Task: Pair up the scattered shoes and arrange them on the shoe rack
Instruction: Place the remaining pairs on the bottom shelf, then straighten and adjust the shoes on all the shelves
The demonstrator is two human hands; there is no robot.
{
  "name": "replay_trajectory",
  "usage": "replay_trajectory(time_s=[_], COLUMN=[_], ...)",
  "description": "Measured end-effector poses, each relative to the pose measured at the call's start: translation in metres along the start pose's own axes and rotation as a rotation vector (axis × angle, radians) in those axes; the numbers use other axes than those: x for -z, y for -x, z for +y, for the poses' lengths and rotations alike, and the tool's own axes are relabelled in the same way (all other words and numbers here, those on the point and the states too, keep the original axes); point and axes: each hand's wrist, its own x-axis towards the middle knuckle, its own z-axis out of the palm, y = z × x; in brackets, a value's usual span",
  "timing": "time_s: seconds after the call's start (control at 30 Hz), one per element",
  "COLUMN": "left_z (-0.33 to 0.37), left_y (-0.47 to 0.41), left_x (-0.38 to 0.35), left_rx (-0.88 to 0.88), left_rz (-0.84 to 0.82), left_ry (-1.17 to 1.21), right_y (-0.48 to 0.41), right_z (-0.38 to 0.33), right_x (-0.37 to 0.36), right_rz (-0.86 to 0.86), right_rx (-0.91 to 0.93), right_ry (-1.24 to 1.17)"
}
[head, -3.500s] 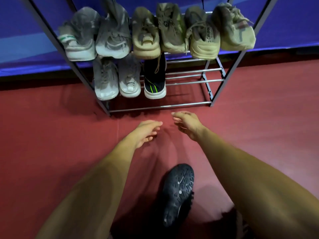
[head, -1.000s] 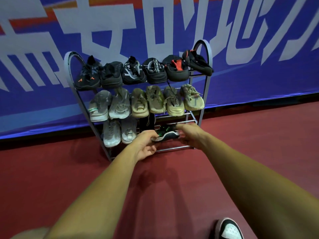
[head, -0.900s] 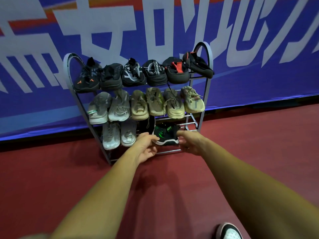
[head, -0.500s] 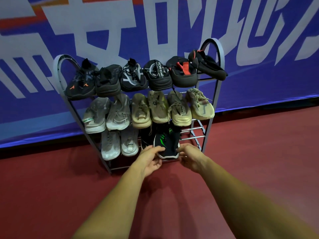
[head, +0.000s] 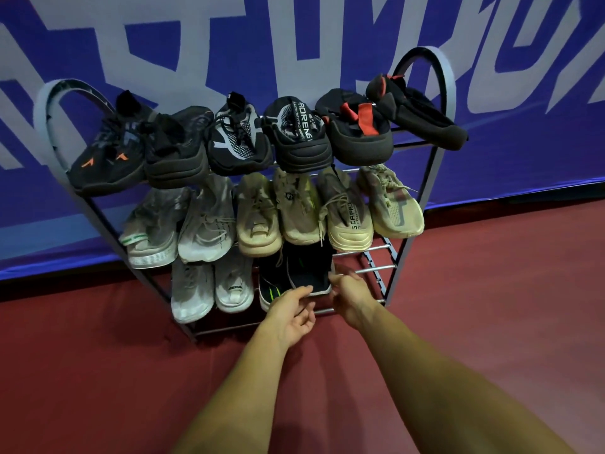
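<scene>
A grey metal shoe rack (head: 407,244) with three shelves stands against a blue banner. On its bottom shelf a black shoe (head: 309,270) with a white sole edge lies next to a matching black shoe with green stripes (head: 272,285). My right hand (head: 352,298) grips the front right corner of the first black shoe. My left hand (head: 291,317) is just in front of it, thumb against the sole edge, fingers loosely curled and holding nothing. A white pair (head: 212,290) fills the left of that shelf.
Several beige and grey shoes (head: 294,211) fill the middle shelf and several black shoes (head: 294,136) the top one. Bare rails (head: 376,268) show at the bottom shelf's right end. Red floor (head: 491,306) spreads in front, and the blue banner (head: 523,126) hangs behind.
Both hands carried the black shoe to the rack and set it on the bottom shelf beside its match. It now lies deeper in, and my left hand has loosened off it.
</scene>
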Motion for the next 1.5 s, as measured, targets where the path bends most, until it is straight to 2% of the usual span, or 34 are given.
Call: replay_trajectory(time_s=[0.57, 0.77, 0.9, 0.97, 1.17, 1.33, 1.5], left_z=[-0.003, -0.002, -0.003, 0.000, 0.017, 0.045, 0.082], left_y=[-0.012, 0.006, 0.030, 0.043, 0.094, 0.140, 0.182], left_x=[-0.013, -0.012, -0.008, -0.003, 0.016, 0.031, 0.043], left_rx=[-0.025, -0.047, -0.070, -0.109, -0.236, -0.407, -0.644], left_rz=[-0.019, -0.004, 0.019, 0.039, 0.051, 0.090, 0.117], left_ry=[-0.140, -0.214, -0.277, -0.307, -0.404, -0.433, -0.609], right_y=[-0.038, -0.018, 0.005, 0.021, 0.093, 0.138, 0.176], right_z=[0.004, -0.009, -0.020, -0.025, -0.033, -0.055, -0.073], right_x=[0.003, -0.002, -0.003, -0.002, -0.017, -0.050, -0.079], right_rz=[0.150, 0.201, 0.096, 0.043, -0.262, -0.317, -0.319], right_rx=[0.016, 0.138, 0.150, 0.169, 0.129, 0.272, 0.412], right_ry=[0.135, 0.505, 0.526, 0.626, 0.803, 0.809, 0.813])
